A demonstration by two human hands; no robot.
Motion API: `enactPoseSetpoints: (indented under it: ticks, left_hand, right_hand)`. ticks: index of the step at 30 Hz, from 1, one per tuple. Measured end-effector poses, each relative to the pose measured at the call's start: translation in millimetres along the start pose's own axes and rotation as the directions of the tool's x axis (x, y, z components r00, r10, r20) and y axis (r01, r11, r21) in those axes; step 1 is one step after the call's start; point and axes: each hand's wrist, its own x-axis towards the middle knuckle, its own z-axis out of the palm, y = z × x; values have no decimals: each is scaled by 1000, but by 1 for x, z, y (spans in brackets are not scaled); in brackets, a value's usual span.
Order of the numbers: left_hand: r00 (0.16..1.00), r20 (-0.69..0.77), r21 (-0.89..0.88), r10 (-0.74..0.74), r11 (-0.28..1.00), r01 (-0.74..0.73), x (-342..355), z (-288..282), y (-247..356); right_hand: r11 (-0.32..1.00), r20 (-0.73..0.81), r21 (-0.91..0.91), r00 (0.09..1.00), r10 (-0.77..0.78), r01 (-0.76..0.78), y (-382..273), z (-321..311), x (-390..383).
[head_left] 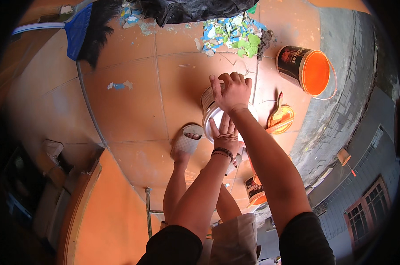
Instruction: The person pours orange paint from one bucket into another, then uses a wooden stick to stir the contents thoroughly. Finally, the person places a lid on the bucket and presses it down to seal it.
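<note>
A pale round bucket (pixel 207 100) with a white lid (pixel 212 115) stands on the tiles just ahead of my feet. My left hand (pixel 227 138), a dark bracelet at its wrist, lies on the lid with fingers spread flat. Over the far side of the lid is my right hand (pixel 234 92), palm down, thumb held away from its bent fingers. Nothing shows in its grasp; whether it touches the rim is hidden.
An open bucket of orange paint (pixel 315 73) stands at the right, near an orange-smeared lid with a brush (pixel 278 108). Paint flakes (pixel 235 35) and a black plastic bag (pixel 195 11) lie ahead. A blue broom (pixel 78 31) is at the far left; another paint bucket (pixel 254 191) is nearer me.
</note>
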Motion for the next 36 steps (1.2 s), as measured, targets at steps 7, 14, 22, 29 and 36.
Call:
enactPoseSetpoints:
  ticks: [7, 14, 22, 29, 36]
  left_hand:
    - [999, -26, 18, 29, 999, -29, -5, 7, 5]
    - [992, -117, 103, 45, 994, -33, -15, 12, 5]
    - [971, -231, -178, -62, 984, 21, -32, 15, -5]
    - [969, -242, 136, 42, 991, -9, -20, 0, -5]
    - [993, 48, 64, 104, 992, -107, -18, -17, -18]
  right_hand:
    - [972, 266, -164, 957, -119, 167, -20, 2, 4]
    - [974, 267, -111, 950, -161, 197, -18, 5, -2]
    - [989, -87, 33, 986, -139, 142, -4, 5, -11]
    - [14, 130, 720, 154, 979, -694, 56, -9, -152]
    - [-223, 393, 609, 46, 918, -762, 73, 15, -144]
